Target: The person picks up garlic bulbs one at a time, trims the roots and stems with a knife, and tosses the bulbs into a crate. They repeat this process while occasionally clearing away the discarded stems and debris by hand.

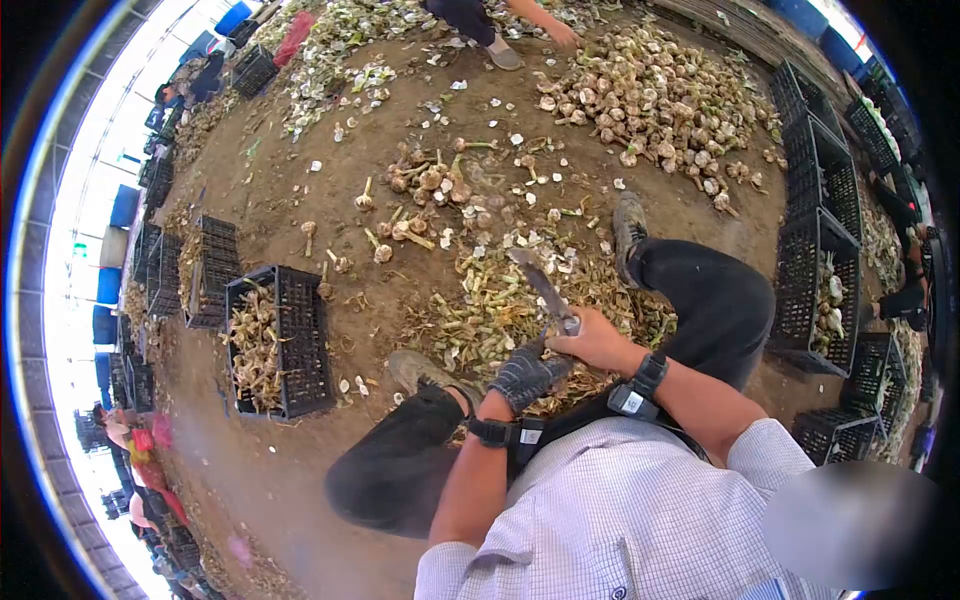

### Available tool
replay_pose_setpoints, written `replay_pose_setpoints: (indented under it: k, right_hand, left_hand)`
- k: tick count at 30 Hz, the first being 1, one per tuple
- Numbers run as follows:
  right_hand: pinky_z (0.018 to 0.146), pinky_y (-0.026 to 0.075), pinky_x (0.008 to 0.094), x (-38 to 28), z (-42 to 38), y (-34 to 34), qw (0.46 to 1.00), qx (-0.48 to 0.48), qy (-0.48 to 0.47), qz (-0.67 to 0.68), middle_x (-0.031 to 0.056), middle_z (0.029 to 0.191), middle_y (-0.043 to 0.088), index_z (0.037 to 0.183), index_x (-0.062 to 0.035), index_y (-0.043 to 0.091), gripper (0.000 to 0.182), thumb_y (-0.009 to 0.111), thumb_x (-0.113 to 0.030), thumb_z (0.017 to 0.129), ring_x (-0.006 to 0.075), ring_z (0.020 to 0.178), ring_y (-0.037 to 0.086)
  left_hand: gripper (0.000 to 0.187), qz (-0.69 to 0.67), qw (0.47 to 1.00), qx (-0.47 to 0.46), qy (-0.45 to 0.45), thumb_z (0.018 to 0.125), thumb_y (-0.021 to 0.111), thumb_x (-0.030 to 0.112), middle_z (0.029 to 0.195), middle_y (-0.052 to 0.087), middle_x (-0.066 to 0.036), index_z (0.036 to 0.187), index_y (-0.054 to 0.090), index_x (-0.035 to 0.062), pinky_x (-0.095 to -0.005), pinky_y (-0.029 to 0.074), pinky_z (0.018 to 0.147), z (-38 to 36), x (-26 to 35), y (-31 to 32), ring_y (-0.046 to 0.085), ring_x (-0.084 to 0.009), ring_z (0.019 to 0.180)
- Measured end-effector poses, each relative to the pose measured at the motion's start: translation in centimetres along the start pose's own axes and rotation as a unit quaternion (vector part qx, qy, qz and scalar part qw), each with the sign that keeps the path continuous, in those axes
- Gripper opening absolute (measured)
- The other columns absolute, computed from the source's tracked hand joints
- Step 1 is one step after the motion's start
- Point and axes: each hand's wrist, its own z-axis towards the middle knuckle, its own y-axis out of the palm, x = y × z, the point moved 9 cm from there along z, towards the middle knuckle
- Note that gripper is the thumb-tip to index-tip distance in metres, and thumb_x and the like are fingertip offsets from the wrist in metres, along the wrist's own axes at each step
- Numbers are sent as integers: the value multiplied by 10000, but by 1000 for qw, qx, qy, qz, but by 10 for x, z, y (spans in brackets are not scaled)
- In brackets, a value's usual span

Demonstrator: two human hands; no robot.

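My right hand (598, 341), bare, is closed round a knife (543, 285), whose broad dark blade points up and away from me. Close beside it, my left hand (527, 377) wears a dark patterned glove with its fingers curled in. Whatever the glove holds, if anything, is hidden. Beneath both hands, between my feet, spreads a heap of cut garlic stalks and leaves (490, 305). A small group of garlic bulbs (430, 178) with stems lies farther out on the dirt floor.
A large garlic pile (660, 95) lies at the back right, with another person's hand (563, 36) beside it. A black crate (305, 345) full of garlic stands at left. Stacked black crates (815, 290) line the right side. Other people sit at far left.
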Motion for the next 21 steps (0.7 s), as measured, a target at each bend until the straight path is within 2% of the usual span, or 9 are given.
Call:
replay_pose_setpoints:
  k: [1, 2, 4, 7, 8, 11, 12, 18, 21]
  right_hand:
    - [640, 456, 314, 2, 1, -2, 1000, -3, 4, 9, 41, 813, 631, 1092, 33, 641, 445, 761, -292, 813, 124, 702, 554]
    - [622, 459, 314, 4, 5, -21, 998, 51, 5, -45, 37, 801, 630, 1058, 23, 644, 383, 752, -251, 814, 123, 698, 562]
    - [584, 463, 313, 12, 19, -83, 976, 157, 8, -152, 29, 776, 627, 990, 3, 648, 258, 732, -170, 818, 122, 690, 577]
    - [521, 449, 308, -35, -11, -209, 880, 436, -96, 165, 46, 753, 622, 916, 0, 633, 124, 690, -86, 848, 128, 621, 574]
    - [508, 432, 307, -51, -19, -230, 837, 475, -79, 259, 33, 768, 605, 904, 1, 623, 131, 687, -108, 870, 121, 624, 555]
    - [505, 420, 290, -42, -16, -271, 843, 464, -112, 250, 25, 779, 601, 914, -10, 624, 160, 701, -146, 877, 114, 622, 543]
    - [513, 420, 282, -50, -23, -259, 856, 462, -87, 216, 25, 784, 602, 918, -17, 626, 163, 706, -152, 876, 112, 625, 543]
    - [541, 421, 247, -25, 2, -166, 929, 347, 37, 125, 12, 763, 602, 962, -28, 633, 158, 685, -150, 876, 96, 618, 543]
    - [519, 423, 237, -3, 27, -133, 948, 279, 97, 114, 5, 736, 586, 940, -17, 620, 125, 642, -120, 873, 92, 576, 527]
  left_hand:
    - [450, 92, 996, 16, 12, 878, 701, 281, 953, 677, -101, 1216, 585, 6, -295, 514, 721, -3, 22, -1, 599, -138, 814]
    - [499, -84, 996, 12, -39, 864, 717, 319, 1006, 678, -134, 1226, 581, 3, -319, 515, 785, -2, 14, 1, 624, -186, 869]
    - [548, -56, 997, 41, 34, 856, 724, 350, 1051, 670, -159, 1242, 563, -5, -336, 507, 830, 29, -23, -18, 630, -226, 921]
    - [646, -136, 985, 98, -31, 847, 728, 380, 1187, 634, -203, 1319, 506, 1, -372, 473, 927, 88, -108, -64, 615, -307, 1069]
    - [661, 33, 992, 115, -27, 849, 726, 380, 1207, 628, -204, 1335, 491, -1, -373, 469, 932, 82, -70, -81, 611, -312, 1086]
    - [717, 73, 980, 180, -52, 851, 717, 385, 1282, 593, -228, 1373, 451, -29, -389, 462, 955, 131, -151, -133, 585, -353, 1160]
    - [723, 200, 961, 189, -31, 849, 718, 385, 1291, 588, -232, 1373, 449, -33, -396, 461, 960, 154, -189, -155, 581, -362, 1166]
    - [864, 60, 920, 314, -228, 813, 737, 393, 1407, 478, -276, 1440, 353, -61, -417, 438, 1015, 131, -170, -252, 508, -391, 1265]
    - [934, 145, 879, 342, -298, 804, 741, 389, 1447, 433, -272, 1484, 272, -47, -413, 423, 1048, 136, -151, -301, 474, -385, 1303]
